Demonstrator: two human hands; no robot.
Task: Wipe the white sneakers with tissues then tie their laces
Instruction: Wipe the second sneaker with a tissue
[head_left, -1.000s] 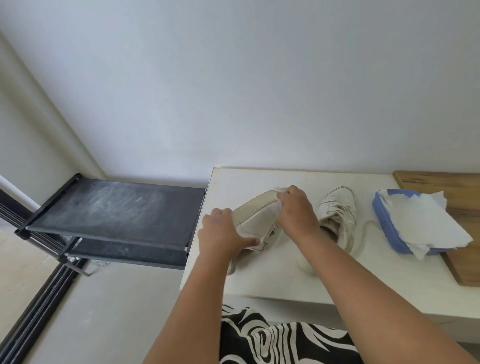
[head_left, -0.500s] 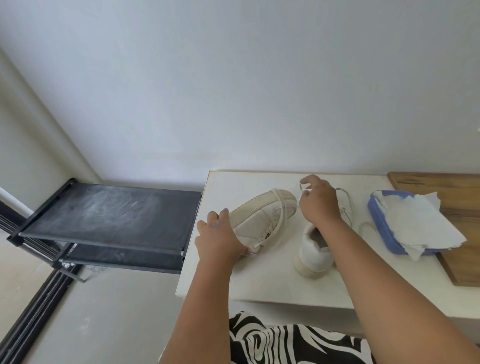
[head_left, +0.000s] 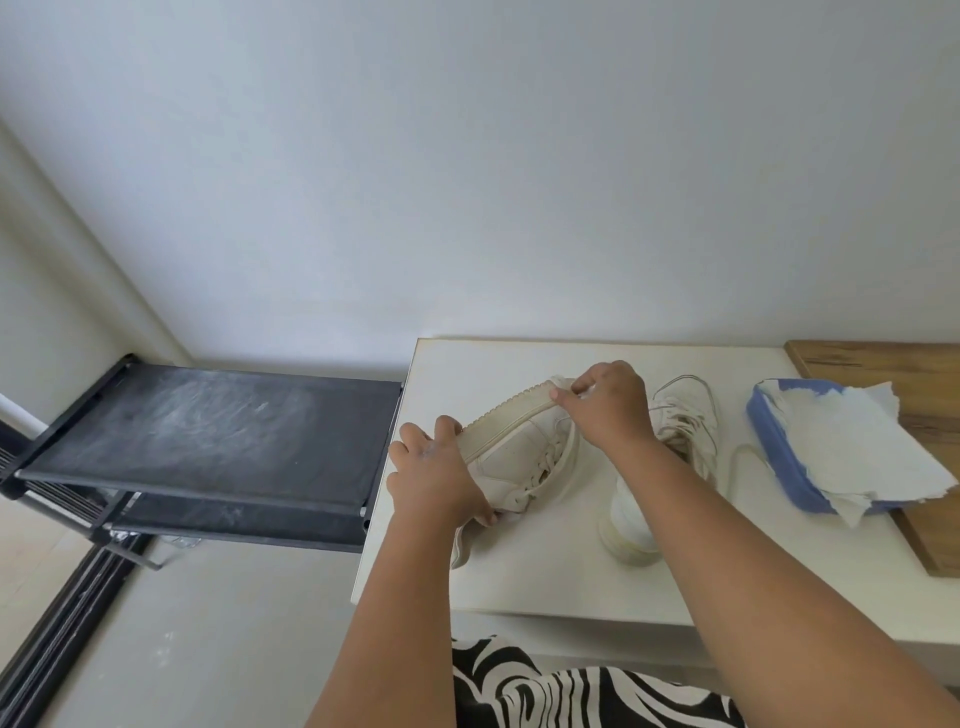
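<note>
White sneakers sat on the white table, and in the head view one of them, the tilted sneaker, lay on its side near the table's left edge with its sole turned up and away. That tilt probably served the wiping, since it brought the sole's rim up to the right hand. The left hand curled its fingers over the heel end, thumb below, apparently to steady the shoe against the rubbing. The right hand was bunched at the toe, fingers pinched together on a scrap of tissue pressed to the rim; only a pale corner of it showed. The second sneaker stood upright just to the right, its loose lace trailing on the table, still untied. A blue tissue pack lay farther right, within easy reach, with torn sheets heaped over it.

The right forearm hid the second sneaker's middle. The tilted shoe's laces were half tucked beneath it, so whether they were knotted was unclear. A dark rack stood left of the table.
</note>
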